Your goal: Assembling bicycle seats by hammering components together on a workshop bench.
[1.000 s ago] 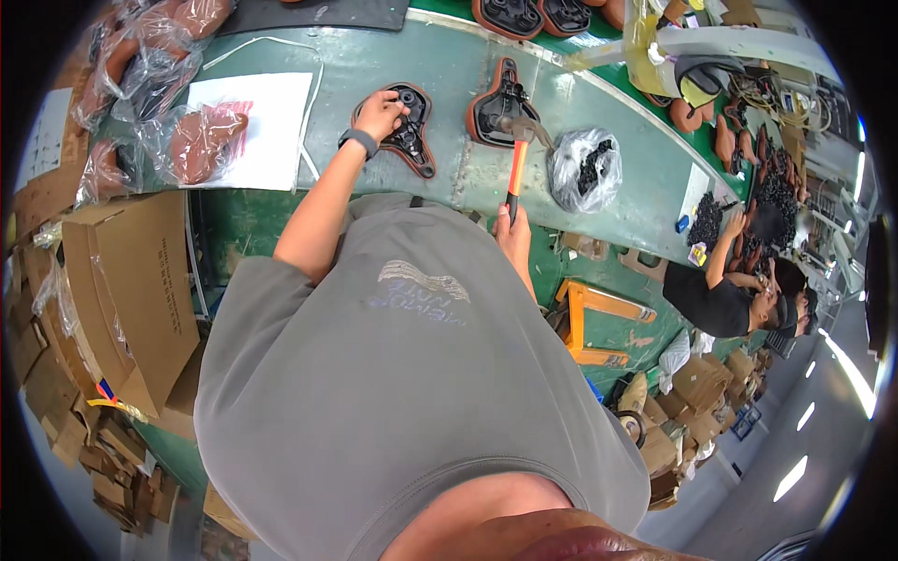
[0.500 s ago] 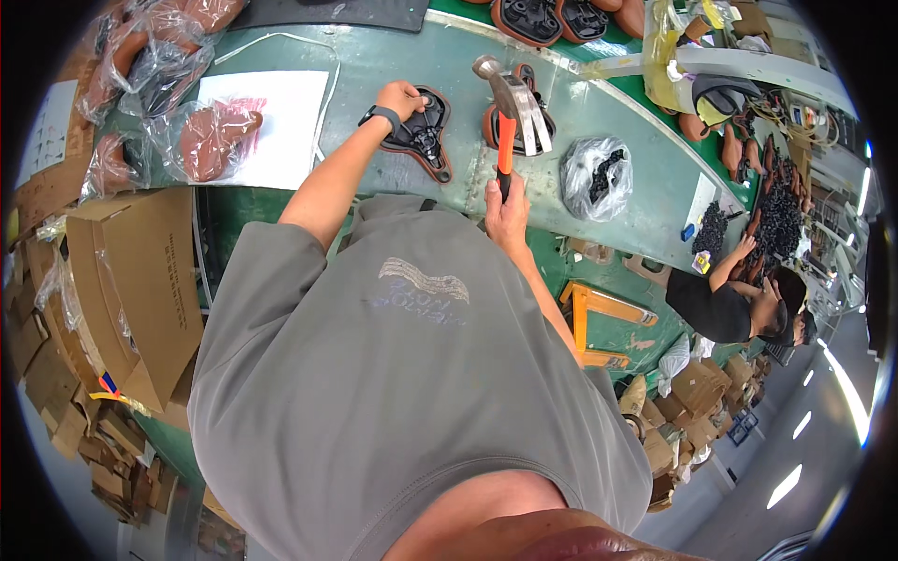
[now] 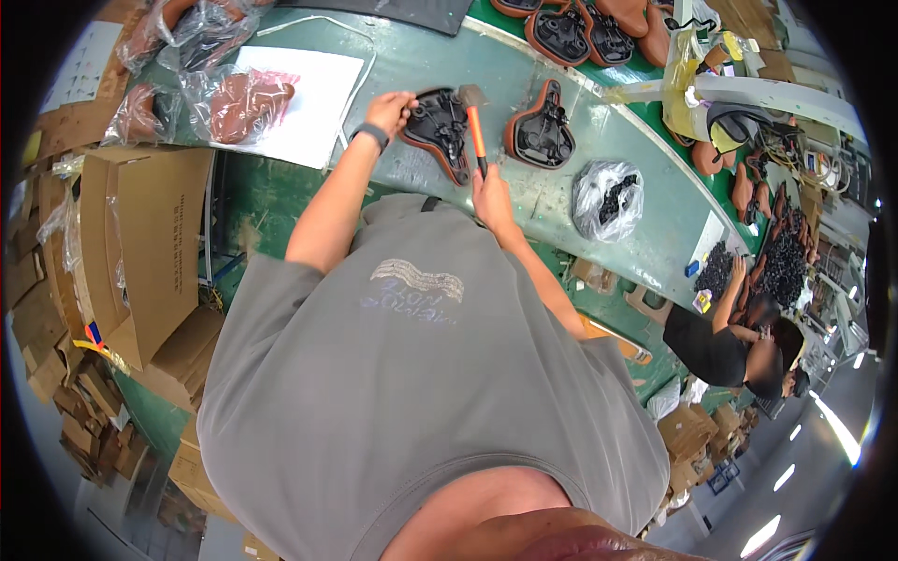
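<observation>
A bicycle saddle (image 3: pixel 437 131) lies upside down on the green table in front of me, black underside up with a brown rim. My left hand (image 3: pixel 390 110), with a dark watch on its wrist, is closed at the saddle's left edge, fingers curled together. Whatever is between those fingers, if anything, cannot be made out. My right hand (image 3: pixel 493 196) grips the black end of a claw hammer (image 3: pixel 476 131) with an orange handle. The hammer's head is over the saddle's right side; whether it touches is unclear. A second upturned saddle (image 3: pixel 542 133) lies to the right.
A clear plastic bag (image 3: pixel 607 201) of small black parts lies right of the saddles. More saddles (image 3: pixel 558 35) are at the far side. Plastic-wrapped brown saddles (image 3: pixel 245 105) lie on the left by a white sheet. A cardboard box (image 3: pixel 150 252) stands left; a co-worker (image 3: pixel 720 346) sits right.
The hammer has come left and down from above the second saddle to the first one. My left hand has shifted from inside the first saddle to its left edge. The view has also shifted slightly.
</observation>
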Demonstrator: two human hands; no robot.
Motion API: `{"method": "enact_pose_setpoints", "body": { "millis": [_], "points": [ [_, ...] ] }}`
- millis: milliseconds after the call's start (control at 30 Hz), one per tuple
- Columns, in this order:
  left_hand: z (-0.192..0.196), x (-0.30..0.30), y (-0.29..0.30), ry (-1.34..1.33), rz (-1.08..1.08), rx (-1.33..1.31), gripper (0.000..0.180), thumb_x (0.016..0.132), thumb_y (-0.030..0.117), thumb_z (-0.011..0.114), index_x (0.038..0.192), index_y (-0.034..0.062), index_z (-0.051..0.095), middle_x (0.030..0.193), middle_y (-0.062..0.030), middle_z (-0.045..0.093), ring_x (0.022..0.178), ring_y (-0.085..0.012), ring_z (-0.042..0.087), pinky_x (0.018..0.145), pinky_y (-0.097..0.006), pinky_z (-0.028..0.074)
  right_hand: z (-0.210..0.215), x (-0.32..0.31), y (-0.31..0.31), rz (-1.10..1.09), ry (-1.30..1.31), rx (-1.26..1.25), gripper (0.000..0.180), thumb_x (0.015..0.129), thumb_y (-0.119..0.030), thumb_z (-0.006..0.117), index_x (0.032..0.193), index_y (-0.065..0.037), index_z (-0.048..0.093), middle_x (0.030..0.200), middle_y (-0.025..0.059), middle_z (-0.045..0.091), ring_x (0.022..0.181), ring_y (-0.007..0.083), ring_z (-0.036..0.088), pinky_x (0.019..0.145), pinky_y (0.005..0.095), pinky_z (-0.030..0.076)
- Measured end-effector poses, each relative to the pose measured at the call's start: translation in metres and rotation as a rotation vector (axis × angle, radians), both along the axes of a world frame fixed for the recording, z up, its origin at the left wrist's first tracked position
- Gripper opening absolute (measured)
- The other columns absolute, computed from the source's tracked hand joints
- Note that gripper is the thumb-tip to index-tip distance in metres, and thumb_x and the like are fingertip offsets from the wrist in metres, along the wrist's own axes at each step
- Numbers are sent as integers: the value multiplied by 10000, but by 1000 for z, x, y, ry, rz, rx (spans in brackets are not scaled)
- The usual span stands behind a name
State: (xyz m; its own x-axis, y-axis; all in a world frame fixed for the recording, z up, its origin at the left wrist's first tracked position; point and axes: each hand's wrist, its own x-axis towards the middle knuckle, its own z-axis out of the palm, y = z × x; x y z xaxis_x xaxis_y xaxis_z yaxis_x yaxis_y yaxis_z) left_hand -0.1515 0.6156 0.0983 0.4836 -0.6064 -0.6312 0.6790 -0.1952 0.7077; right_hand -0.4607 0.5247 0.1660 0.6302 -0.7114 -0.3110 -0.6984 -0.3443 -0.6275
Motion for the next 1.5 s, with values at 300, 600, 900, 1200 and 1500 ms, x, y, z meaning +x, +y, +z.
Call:
{"method": "enact_pose_setpoints", "body": {
  "millis": [300,600,900,1200,1500],
  "points": [
    [4,-67,77,557,348,-386,315,1068,4,537,1377,-53,540,1220,-154,680,788,-116,592,622,-238,496,56,-68,0,-139,-241,328,273,1130,-290,540,1070,-26,572,690,34,567,617,133,577,578,353,475],
    [-19,-57,31,-371,156,115,217,1025,209,718,1012,-1,768,833,-48,773,587,-91,576,540,-274,479,69,-101,22,-215,-258,544,250,1136,-291,548,1109,-43,570,674,-7,547,562,94,524,519,300,439],
    [-19,-32,29,-842,-223,263,186,980,185,746,1073,46,827,797,-55,793,710,-125,717,703,-304,566,54,-91,39,-220,-273,356,279,1118,-301,568,1123,-24,598,690,9,562,596,123,543,562,335,460],
    [-43,0,37,-376,-309,26,256,998,188,775,1220,63,803,832,-11,745,670,-62,585,585,-243,449,53,-21,88,-277,-257,398,275,1121,-298,565,1114,-25,603,693,7,563,613,116,539,568,338,449],
    [-42,15,55,-335,-359,-87,327,1030,231,742,1307,59,768,828,15,713,642,-48,503,564,-232,409,84,39,145,-196,-289,151,277,1109,-260,593,1225,-9,596,731,85,642,653,211,650,614,390,519]
  ]
}}
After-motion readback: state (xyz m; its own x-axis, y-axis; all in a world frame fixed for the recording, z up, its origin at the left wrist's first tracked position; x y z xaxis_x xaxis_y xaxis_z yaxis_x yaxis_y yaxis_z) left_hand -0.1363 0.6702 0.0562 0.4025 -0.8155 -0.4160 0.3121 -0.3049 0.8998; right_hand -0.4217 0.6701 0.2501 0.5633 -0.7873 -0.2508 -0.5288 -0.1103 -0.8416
